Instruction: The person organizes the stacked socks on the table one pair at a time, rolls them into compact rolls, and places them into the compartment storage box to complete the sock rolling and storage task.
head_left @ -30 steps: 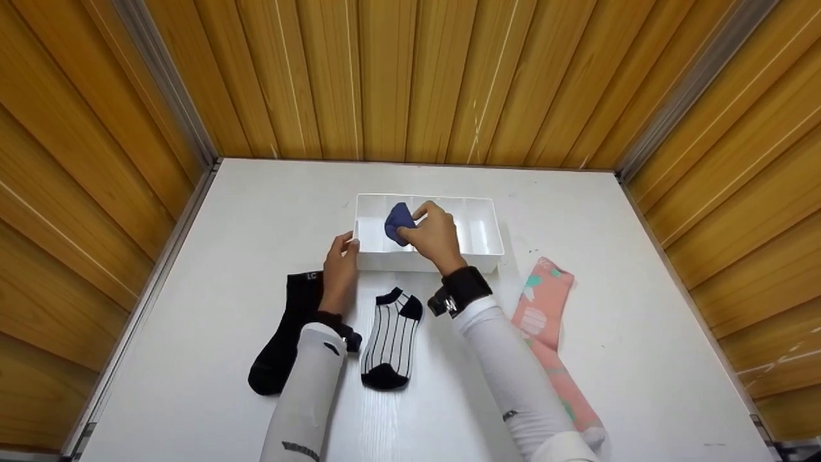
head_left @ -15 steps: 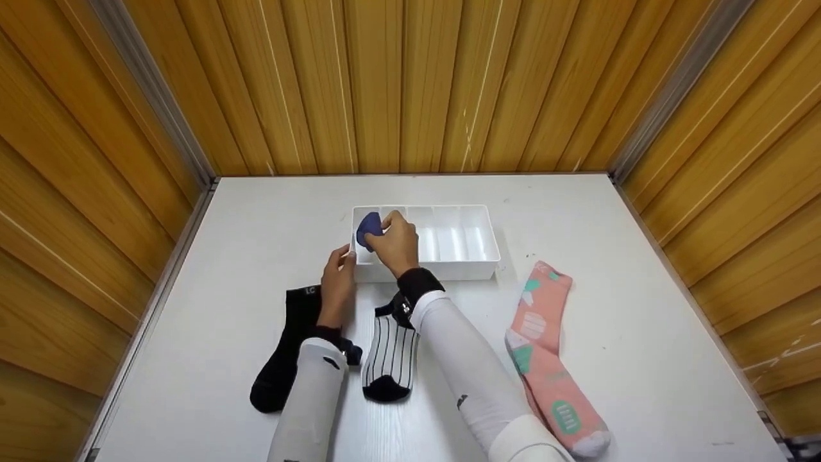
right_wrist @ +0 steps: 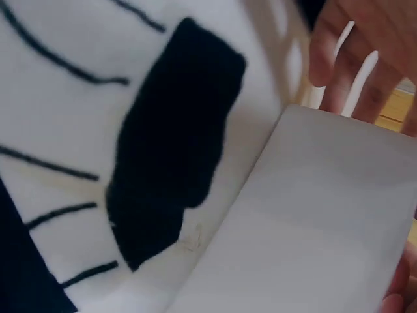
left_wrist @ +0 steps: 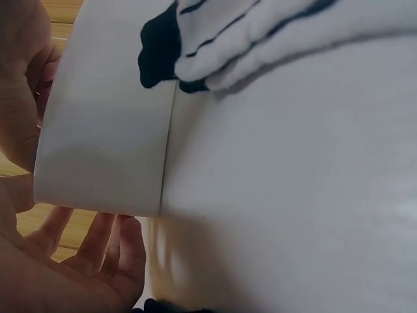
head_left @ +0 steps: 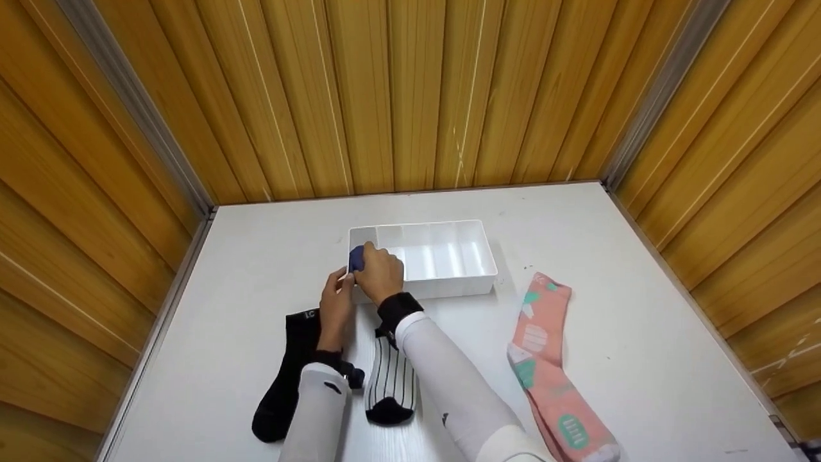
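Note:
In the head view a white divided box (head_left: 449, 287) stands on the table. My right hand (head_left: 383, 274) is over its leftmost compartment and pinches a small folded blue sock (head_left: 356, 258), partly hidden by the fingers. At the box's front left corner is my left hand (head_left: 337, 309); its fairly straight fingers (left_wrist: 98, 244) touch the end wall in the left wrist view. A white ankle sock with black stripes (head_left: 390, 388) lies in front of the box, partly under my right wrist. Left of it is a black sock (head_left: 282, 378), partly covered by my left arm.
A pair of pink socks with green and white patches (head_left: 542, 359) lies on the right of the white table (head_left: 654, 333). Wood-patterned panels (head_left: 410, 96) enclose the back and both sides. Several compartments of the box are bare on the right.
My right hand has carried the blue sock leftward and down into the leftmost compartment. My left hand has stayed at the box corner. The head view has tilted, so the scene sits lower.

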{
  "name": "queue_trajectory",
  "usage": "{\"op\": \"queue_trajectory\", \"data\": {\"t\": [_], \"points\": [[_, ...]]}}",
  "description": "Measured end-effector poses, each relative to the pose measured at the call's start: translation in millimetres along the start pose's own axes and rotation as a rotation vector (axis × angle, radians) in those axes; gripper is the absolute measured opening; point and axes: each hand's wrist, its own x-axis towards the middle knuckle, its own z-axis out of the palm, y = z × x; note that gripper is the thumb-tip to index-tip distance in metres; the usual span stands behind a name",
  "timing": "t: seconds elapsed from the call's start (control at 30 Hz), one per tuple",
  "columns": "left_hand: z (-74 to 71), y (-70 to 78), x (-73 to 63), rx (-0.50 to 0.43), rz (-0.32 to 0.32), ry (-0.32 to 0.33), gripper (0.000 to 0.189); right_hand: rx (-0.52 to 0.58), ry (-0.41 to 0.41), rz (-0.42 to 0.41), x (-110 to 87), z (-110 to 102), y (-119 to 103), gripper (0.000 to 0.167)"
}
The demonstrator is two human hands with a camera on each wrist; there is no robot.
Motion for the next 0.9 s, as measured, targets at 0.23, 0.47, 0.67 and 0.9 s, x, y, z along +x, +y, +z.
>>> {"op": "queue_trajectory", "data": {"t": [0.23,0.47,0.67,0.9], "points": [[-2.2,-0.8,-4.1,0.004,0.023,0.012,0.041,-0.112,-0.068,-0.022,3.8,0.9,-6.5,0.044],[-3.4,-6.3,-7.0,0.026,0.016,0.02,0.04,-0.143,-0.121,0.006,4.5,5.5,-8.2,0.038],[-2.9,-6.3,-5.1,0.04,0.03,0.034,0.038,-0.176,-0.133,0.021,6.8,7.6,-10.2,0.035],[1.8,-2.3,1.0,0.024,0.044,0.045,0.036,-0.195,-0.162,0.04,16.1,5.3,-7.3,0.041]]}}
